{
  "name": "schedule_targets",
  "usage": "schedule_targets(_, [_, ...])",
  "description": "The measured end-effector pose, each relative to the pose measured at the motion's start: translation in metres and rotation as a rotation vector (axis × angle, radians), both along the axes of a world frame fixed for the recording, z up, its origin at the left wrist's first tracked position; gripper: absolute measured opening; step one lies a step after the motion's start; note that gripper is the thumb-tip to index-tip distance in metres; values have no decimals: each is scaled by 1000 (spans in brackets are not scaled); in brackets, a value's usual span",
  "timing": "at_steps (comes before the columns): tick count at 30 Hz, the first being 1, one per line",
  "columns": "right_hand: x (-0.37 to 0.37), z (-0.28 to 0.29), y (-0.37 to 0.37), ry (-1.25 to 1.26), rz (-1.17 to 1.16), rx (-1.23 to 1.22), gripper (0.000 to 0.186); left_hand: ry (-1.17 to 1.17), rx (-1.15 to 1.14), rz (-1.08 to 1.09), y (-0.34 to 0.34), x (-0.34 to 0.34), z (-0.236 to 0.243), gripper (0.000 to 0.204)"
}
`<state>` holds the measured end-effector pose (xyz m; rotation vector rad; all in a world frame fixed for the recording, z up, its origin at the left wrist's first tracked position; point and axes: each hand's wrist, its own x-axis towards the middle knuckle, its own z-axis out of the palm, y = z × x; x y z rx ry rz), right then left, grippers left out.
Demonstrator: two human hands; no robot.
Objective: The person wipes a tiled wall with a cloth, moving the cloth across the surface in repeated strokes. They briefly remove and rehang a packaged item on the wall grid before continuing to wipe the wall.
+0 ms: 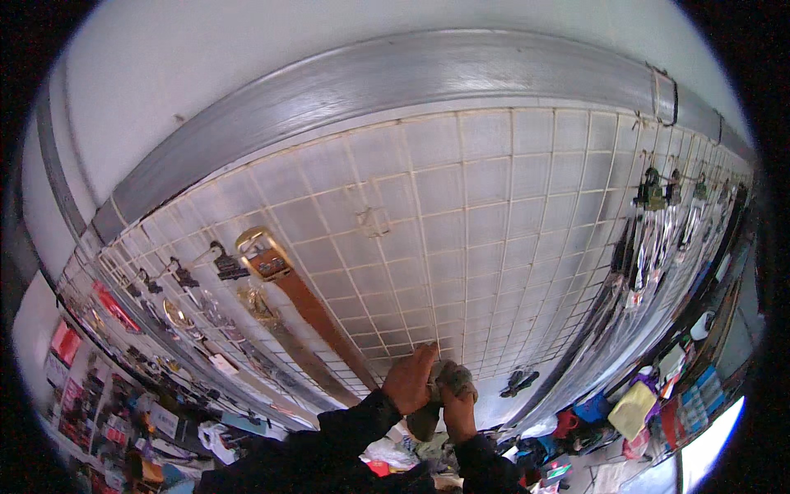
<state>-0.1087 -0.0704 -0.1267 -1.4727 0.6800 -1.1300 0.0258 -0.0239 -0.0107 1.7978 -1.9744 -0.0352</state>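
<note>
At the bottom centre, against the white wire grid, my right hand is closed on an olive-grey item, possibly a folded fabric strap, which hangs down below my fingers. Just left of it my left hand has its fingers bent together at the grid's wires; what they grip is hidden. A brown belt with a gold buckle hangs to the left of both hands. Both dark sleeves come in from the lower edge.
Rows of clips with wrapped belts hang at left and right. A grey beam crosses above the grid. Mixed goods pile up low on the right, and packaged items crowd shelves at lower left.
</note>
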Motion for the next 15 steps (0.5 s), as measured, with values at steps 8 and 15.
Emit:
schedule_targets(8, [-76,6,18,52,-88,126,29,11,-29,-28,2,4,4,70])
schedule_targets(15, [-146,10,59,511,-247,-282,14,55,-30,24,17,-2,19,68])
